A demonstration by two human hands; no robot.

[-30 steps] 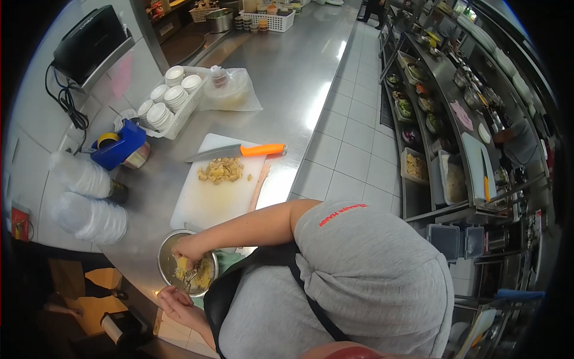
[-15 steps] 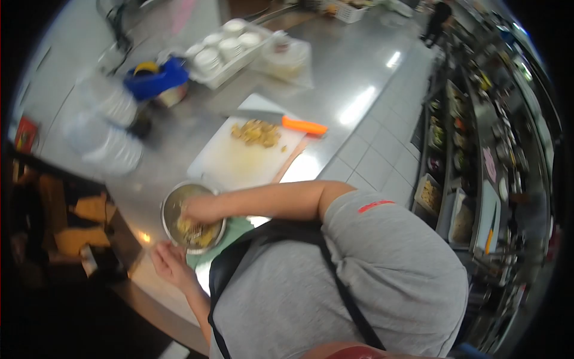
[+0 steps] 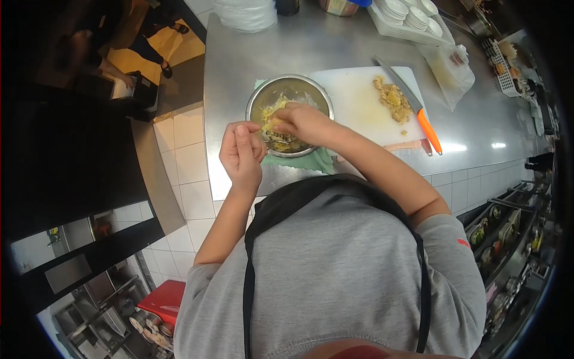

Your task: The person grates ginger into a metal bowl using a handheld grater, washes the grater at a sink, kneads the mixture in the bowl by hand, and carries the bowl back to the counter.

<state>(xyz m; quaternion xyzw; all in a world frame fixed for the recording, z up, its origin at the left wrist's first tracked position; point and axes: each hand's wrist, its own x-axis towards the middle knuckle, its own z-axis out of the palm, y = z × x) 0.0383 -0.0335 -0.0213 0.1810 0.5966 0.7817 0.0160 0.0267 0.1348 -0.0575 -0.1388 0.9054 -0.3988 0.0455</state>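
A metal mixing bowl (image 3: 323,99) stands on a green cloth (image 3: 311,163), with crumbly yellow food (image 3: 272,109) inside. My right hand (image 3: 305,124) reaches over the bowl, its fingertips pinched on a piece of the yellow food. Low in the bowl lies a wire-like metal utensil (image 3: 281,142), partly hidden. My left hand (image 3: 242,152) is at the bowl's left rim, fingers curled and thumb up; whatever it grips is hidden. Beside the bowl is a white cutting board (image 3: 347,107) bearing yellow-brown chopped pieces (image 3: 393,102) and an orange-handled knife (image 3: 428,128).
A white tray (image 3: 412,33) of stacked white cups and a plastic bag (image 3: 451,75) with pale contents stand on the steel counter (image 3: 239,60). Stacked clear plastic containers (image 3: 245,13) sit at the back left. Another person's legs (image 3: 149,51) show beyond the counter, upper left.
The view has turned and moved, so the bowl now appears nearer the centre. My right hand has lifted a little from inside the bowl. My left hand is now closer against the rim.
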